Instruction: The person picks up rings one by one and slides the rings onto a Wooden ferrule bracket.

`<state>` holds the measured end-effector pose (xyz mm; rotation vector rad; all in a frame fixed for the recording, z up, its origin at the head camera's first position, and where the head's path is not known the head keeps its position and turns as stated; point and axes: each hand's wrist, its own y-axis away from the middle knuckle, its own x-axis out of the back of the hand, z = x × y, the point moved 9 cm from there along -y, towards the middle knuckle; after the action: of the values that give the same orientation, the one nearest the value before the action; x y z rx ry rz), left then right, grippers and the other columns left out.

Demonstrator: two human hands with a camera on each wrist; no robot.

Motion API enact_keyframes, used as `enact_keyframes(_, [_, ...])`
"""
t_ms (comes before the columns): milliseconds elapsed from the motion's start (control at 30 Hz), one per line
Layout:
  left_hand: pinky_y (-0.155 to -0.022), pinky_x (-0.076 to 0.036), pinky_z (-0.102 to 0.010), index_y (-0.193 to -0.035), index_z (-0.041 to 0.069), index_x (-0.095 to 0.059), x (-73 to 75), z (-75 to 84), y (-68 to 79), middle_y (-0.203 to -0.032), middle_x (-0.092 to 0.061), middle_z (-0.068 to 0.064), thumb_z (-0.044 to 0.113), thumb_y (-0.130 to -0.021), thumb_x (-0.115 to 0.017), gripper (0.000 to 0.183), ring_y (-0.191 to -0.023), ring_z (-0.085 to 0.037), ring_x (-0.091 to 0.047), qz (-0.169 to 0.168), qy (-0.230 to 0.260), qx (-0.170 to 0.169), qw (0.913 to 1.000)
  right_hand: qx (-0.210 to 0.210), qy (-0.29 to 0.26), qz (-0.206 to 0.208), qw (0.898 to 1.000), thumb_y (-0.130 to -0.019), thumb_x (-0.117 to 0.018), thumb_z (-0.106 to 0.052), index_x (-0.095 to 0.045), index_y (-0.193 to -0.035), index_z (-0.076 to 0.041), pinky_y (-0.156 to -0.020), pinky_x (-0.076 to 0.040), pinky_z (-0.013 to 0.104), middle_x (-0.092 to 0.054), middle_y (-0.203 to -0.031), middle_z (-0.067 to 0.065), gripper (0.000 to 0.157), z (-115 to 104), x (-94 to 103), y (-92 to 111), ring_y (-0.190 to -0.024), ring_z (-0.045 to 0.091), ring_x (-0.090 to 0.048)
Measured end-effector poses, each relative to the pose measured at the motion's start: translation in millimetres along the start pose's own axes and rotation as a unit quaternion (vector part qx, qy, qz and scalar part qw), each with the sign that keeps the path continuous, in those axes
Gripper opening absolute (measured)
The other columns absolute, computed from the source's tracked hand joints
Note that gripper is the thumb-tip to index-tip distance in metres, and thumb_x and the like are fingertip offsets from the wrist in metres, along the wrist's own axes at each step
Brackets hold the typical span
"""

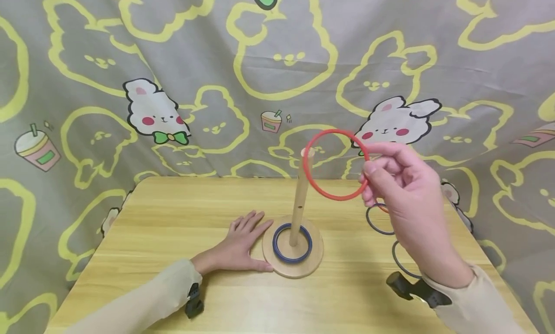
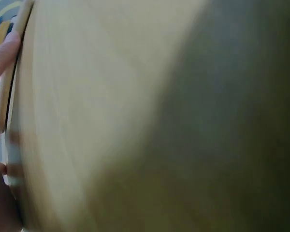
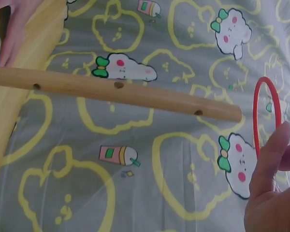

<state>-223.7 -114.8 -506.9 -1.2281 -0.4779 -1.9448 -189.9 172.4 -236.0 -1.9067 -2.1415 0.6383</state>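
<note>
Handling of a thin ring at a wooden post. The red ring is held up beside the top of the post, near its tip but not around it, as the right-wrist view shows. The right hand pinches its near rim between thumb and fingers; the left hand lies spread on the desk, thumb and forefinger against the round base, where a dark blue ring encircles the post's foot. The red ring is probably light, fairly stiff and smooth, perhaps plastic, hardly fragile, though apt to swivel in a loose pinch. The rim offers the only hold: best taken at one point on the outer side, leaving the opening free of fingers
</note>
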Motion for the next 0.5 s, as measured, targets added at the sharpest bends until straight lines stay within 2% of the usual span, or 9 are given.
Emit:
enact_keyframes(233, [-0.122,-0.011,-0.073,-0.174,0.013,-0.03,-2.8,2.1,-3.2,-0.178,-0.018,-0.023,0.076,-0.086,-0.077,0.118,-0.164,-0.048,-0.009,-0.013,-0.007,0.002,0.9999,-0.018,0.036,-0.017,0.999,-0.106,-0.071,0.0,-0.067,-0.133,0.003,-0.062,-0.061,0.028,-0.07,-0.087,0.017,0.028,6,-19.7,-12,-0.064,0.019,-0.066])
enact_keyframes(500, [-0.122,-0.011,-0.074,-0.174,0.013,-0.031,-0.1,1.4,-2.8,-0.178,-0.018,-0.024,0.075,-0.086,-0.078,0.117,-0.163,-0.049,-0.009,-0.013,-0.004,0.008,0.9999,-0.056,0.05,-0.04,0.996,-0.106,-0.068,0.001,-0.067,-0.133,0.002,-0.062,-0.061,0.031,-0.068,-0.086,0.02,0.027,33,-32.8,-11,-0.063,0.02,-0.067])
